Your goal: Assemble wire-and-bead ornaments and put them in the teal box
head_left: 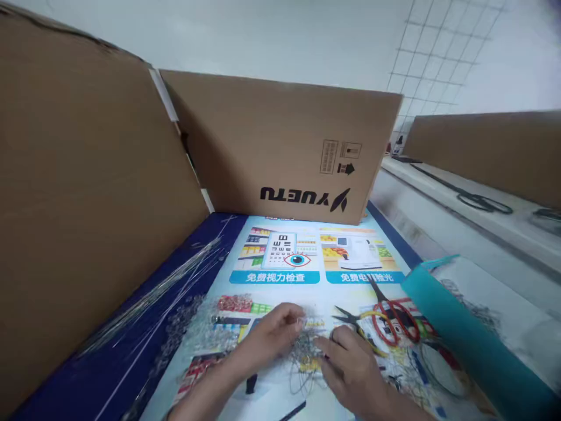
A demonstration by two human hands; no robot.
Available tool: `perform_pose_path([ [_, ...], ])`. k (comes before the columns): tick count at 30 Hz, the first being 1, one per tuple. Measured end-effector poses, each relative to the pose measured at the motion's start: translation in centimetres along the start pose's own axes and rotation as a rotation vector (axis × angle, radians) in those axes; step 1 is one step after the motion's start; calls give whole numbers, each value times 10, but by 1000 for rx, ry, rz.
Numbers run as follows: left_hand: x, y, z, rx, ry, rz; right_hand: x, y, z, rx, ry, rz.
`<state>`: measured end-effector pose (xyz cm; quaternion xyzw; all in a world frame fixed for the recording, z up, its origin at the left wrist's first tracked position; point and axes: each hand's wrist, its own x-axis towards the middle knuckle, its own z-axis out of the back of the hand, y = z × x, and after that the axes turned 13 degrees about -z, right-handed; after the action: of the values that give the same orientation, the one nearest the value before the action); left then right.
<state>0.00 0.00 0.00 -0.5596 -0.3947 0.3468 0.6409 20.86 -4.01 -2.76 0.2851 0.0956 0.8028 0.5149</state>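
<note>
Both hands meet low in the middle of the head view, over a printed poster. My left hand (280, 330) is closed, thumb and fingers pinched at the upper left side of a tangle of thin wire (304, 346) with small clear bits in it. My right hand (350, 362) is closed too, its thumb and forefinger pinching at the tangle's right side. Loops of the wire hang below, between the hands. Fine strands at the fingertips are too blurred to follow. Just beyond my right hand lie yellow-handled pliers (350, 317) and red-handled scissors (394, 321).
Cardboard panels (245, 140) wall off the back and left. Long thin wires (166, 280) and clear beads lie on the blue cloth at left. A teal-edged tray (473, 339) stands at right, near a wire coil (442, 368). Dark scissors (482, 202) rest on the ledge.
</note>
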Motion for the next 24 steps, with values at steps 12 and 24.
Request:
perform_pose_path([
  [12, 2, 11, 12, 161, 42, -159, 3, -10, 1, 187, 11, -77],
  [24, -2, 8, 2, 450, 266, -341, 8, -17, -1, 383, 38, -278],
])
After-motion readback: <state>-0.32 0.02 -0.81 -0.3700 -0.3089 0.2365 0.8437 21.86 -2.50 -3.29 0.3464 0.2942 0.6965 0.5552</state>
